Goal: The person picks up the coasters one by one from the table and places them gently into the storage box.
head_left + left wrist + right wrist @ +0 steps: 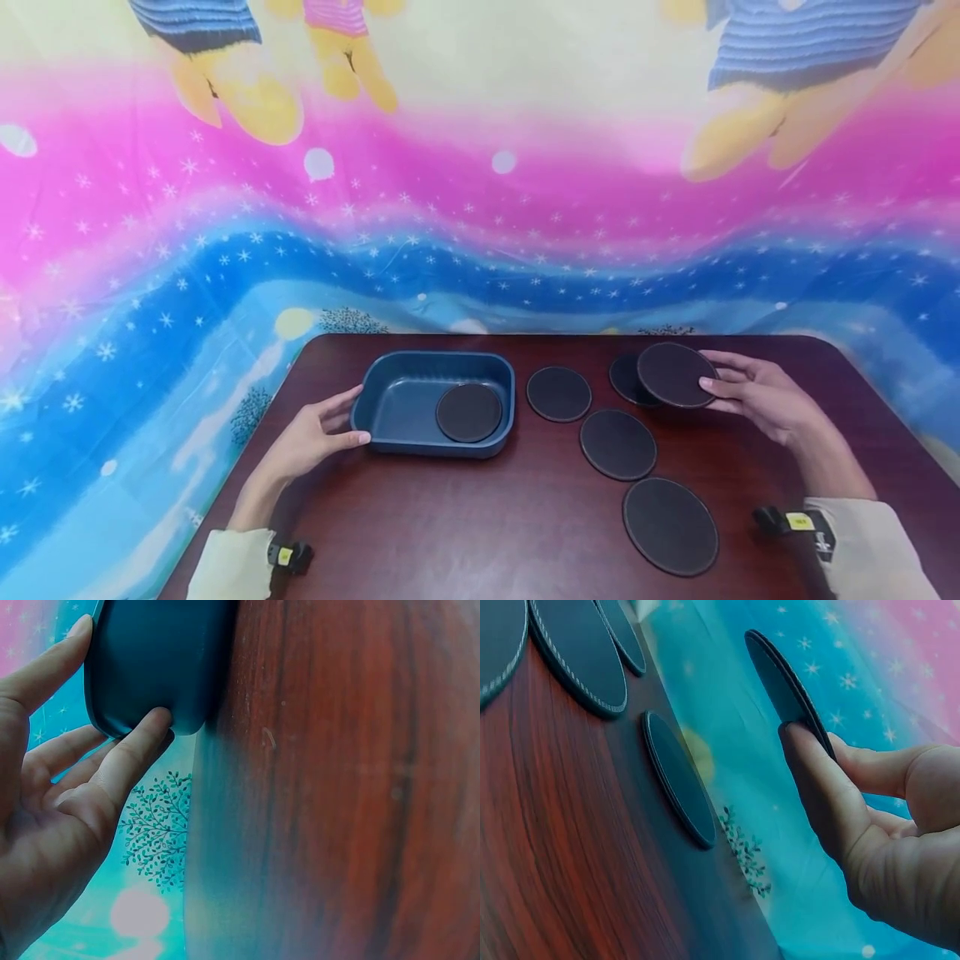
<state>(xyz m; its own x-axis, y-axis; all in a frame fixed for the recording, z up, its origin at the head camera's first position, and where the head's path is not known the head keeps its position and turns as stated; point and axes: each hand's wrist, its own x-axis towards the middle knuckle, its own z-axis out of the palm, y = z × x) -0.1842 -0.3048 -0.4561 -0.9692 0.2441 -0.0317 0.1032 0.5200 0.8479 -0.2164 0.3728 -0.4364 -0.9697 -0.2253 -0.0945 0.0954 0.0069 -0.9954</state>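
Observation:
My right hand (765, 400) pinches a round black coaster (675, 375) at its right edge, thumb on one face and fingers on the other. It is raised and tilted, and in the head view it partly hides another coaster (626, 381) lying on the table. At the left end of a dark blue rectangular container (401, 408), my left hand (303, 437) grips the wall between thumb and fingers. In the left wrist view its fingertips touch the container's end (150, 660). One coaster (468, 412) lies inside, toward the container's right end.
Three more coasters lie flat on the brown wooden table (480, 525): one beside the container (558, 394), one nearer the middle (618, 445), and one closest to me (671, 527). A colourful printed cloth (480, 208) hangs behind the table's far edge.

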